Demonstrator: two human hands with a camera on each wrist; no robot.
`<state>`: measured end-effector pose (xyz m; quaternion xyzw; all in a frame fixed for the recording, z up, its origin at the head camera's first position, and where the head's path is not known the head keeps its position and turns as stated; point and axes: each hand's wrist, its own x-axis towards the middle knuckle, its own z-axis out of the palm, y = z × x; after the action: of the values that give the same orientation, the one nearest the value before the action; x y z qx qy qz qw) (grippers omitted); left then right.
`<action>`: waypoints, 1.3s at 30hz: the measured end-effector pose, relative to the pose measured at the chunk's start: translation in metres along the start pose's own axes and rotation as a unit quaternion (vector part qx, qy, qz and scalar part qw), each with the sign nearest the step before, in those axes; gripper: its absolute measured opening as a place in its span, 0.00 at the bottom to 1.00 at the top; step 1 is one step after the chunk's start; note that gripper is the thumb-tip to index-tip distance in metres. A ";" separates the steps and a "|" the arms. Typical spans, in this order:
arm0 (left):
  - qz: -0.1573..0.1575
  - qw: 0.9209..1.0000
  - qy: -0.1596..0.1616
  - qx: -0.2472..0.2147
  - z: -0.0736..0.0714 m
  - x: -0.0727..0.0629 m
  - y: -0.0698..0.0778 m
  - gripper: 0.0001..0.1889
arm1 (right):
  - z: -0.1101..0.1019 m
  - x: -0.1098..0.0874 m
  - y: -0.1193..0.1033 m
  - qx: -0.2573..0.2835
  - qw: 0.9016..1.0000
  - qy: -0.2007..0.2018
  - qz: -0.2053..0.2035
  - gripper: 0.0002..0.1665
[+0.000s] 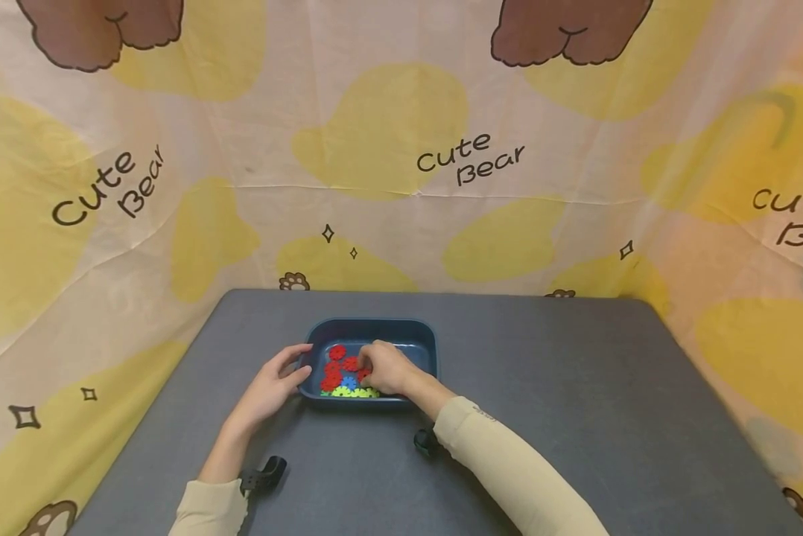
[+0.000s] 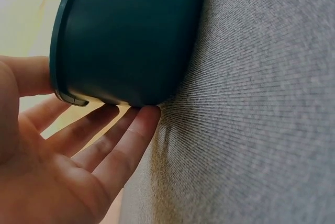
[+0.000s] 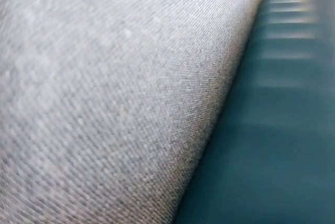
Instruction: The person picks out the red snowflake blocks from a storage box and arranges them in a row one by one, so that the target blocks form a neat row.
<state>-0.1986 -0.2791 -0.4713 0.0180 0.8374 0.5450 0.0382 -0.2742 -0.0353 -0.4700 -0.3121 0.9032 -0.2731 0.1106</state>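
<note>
A dark teal tray (image 1: 375,400) on the table holds several small toothed plastic snowflake discs. Red discs (image 1: 332,380) sit toward its left side, a blue disc (image 1: 348,383) beside them, and yellow-green discs (image 1: 348,392) along the near wall. My left hand (image 1: 272,388) is at the tray's left end. In the left wrist view its thumb rests at the rim, the fairly straight fingers (image 2: 131,148) against the outer wall. My right hand (image 1: 389,368) reaches inside, fingers bent down over a red disc (image 1: 364,375); I cannot tell whether they pinch it.
The grey table (image 1: 562,402) extends around the tray, with a printed cloth (image 1: 401,238) hanging behind it and at both sides. Dark wrist straps (image 1: 264,474) sit near both sleeves. Only table and the tray's outer wall (image 3: 277,145) fill most of the right wrist view.
</note>
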 end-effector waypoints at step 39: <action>0.005 1.000 0.006 0.027 0.002 0.001 -0.001 0.28 | -0.049 -0.072 -0.018 0.062 0.994 0.052 -0.080 0.10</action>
<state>-0.1995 -0.2775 -0.4728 0.0196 0.8518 0.5227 0.0300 -0.2264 0.0184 -0.4173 -0.3611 0.8614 -0.3520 0.0607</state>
